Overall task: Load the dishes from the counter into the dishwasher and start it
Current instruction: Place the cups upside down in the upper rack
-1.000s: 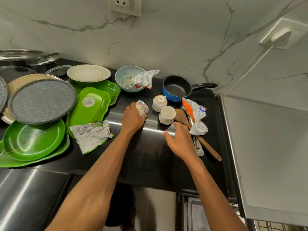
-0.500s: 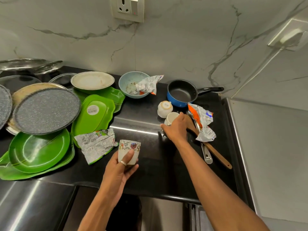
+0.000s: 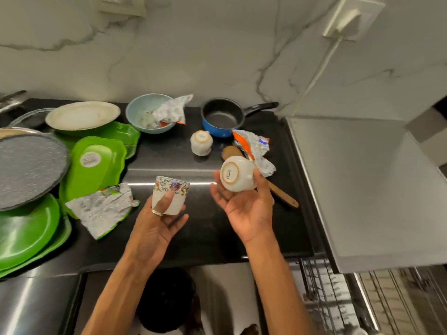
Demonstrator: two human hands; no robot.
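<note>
My left hand [image 3: 158, 226] holds a floral-patterned cup [image 3: 170, 194] upright above the black counter [image 3: 208, 228]. My right hand [image 3: 246, 206] grips a white cup [image 3: 238, 174], tipped so its base faces me. Another white cup [image 3: 201, 143] stands upside down on the counter near a blue saucepan [image 3: 221, 119]. A wooden spoon [image 3: 278, 192] lies partly behind my right hand. At the bottom right, a dishwasher rack [image 3: 324, 293] shows below the counter edge.
Green plates [image 3: 26, 233] and trays [image 3: 96, 163], a grey speckled plate [image 3: 26, 170], a cream plate [image 3: 82, 115] and a light blue bowl [image 3: 147, 114] with a wrapper crowd the left and back. Crumpled wrappers [image 3: 101, 209] [image 3: 256, 151] lie on the counter.
My right hand has lifted the white cup off the counter and turned it base-up toward me. My left hand still holds the floral cup, kept near the counter's front.
</note>
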